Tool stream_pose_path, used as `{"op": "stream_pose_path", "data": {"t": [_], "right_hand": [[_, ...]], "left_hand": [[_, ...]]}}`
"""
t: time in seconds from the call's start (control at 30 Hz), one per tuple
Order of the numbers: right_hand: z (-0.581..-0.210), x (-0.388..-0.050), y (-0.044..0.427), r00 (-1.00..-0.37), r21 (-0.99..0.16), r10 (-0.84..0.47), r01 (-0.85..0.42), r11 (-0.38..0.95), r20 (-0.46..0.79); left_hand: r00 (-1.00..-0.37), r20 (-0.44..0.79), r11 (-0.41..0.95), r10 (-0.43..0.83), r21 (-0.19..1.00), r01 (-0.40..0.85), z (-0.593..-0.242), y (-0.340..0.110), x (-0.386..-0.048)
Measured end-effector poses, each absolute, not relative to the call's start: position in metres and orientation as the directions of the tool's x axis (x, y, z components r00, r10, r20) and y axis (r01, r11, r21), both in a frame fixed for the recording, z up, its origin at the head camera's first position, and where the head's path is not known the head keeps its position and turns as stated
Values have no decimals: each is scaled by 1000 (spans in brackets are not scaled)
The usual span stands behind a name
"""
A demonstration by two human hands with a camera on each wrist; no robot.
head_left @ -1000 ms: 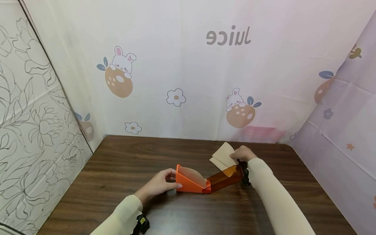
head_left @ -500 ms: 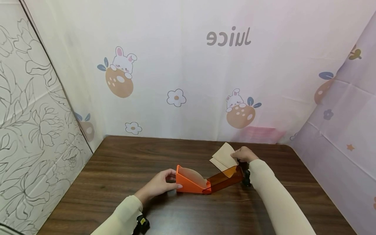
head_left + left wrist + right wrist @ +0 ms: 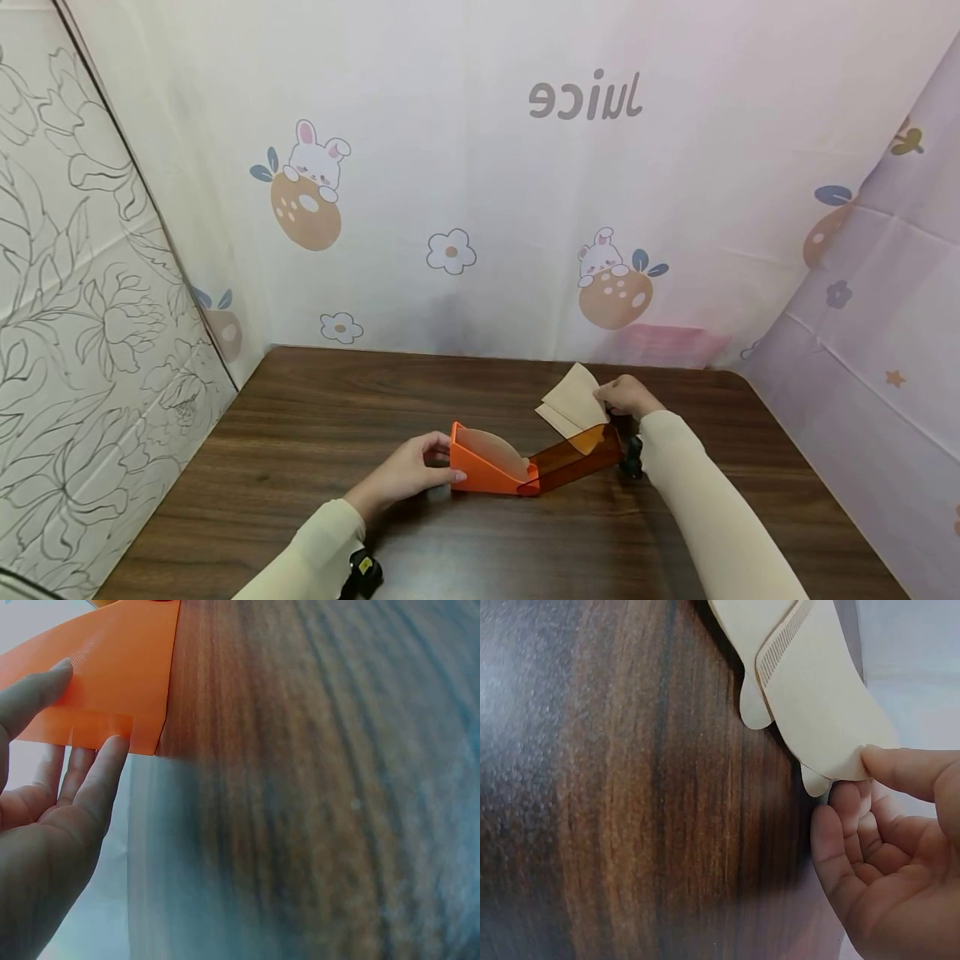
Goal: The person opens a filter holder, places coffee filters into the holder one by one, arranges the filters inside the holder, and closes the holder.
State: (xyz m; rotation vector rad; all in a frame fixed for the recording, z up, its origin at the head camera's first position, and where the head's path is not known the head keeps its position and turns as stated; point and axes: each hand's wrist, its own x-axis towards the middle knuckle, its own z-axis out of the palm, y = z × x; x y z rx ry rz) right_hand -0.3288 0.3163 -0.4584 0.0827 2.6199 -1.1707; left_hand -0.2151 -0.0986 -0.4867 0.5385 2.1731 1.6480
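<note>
An orange coffee filter holder (image 3: 480, 473) stands mid-table, its translucent amber lid (image 3: 570, 460) swung open to the right. Light brown filter paper (image 3: 487, 444) fills the holder. My left hand (image 3: 405, 472) grips the holder's left end; in the left wrist view the thumb lies on the orange side wall (image 3: 112, 660) with the fingers at its end edge. Beyond the lid, my right hand (image 3: 627, 395) pinches the corner of a paper coffee filter (image 3: 829, 697) between thumb and fingers. Another filter (image 3: 754, 701) lies partly beneath it, both showing rounded tabs.
The dark wood-grain table (image 3: 337, 392) reaches back to a printed curtain (image 3: 465, 167) with rabbits and flowers. A line-drawn floral sheet (image 3: 112, 317) hangs along the left, and another curtain (image 3: 862, 350) on the right. The lid's far end sits close to my right wrist.
My right hand has shifted very slightly to the right at the filter's corner. The left hand and the holder stay where they were.
</note>
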Motion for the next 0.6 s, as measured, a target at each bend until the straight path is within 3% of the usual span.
{"op": "stream_pose_path", "data": {"t": [0.6], "right_hand": [[-462, -326, 322, -971, -792, -87, 126, 598, -221]], "left_hand": [[-867, -57, 243, 495, 967, 75, -482, -98, -212]]}}
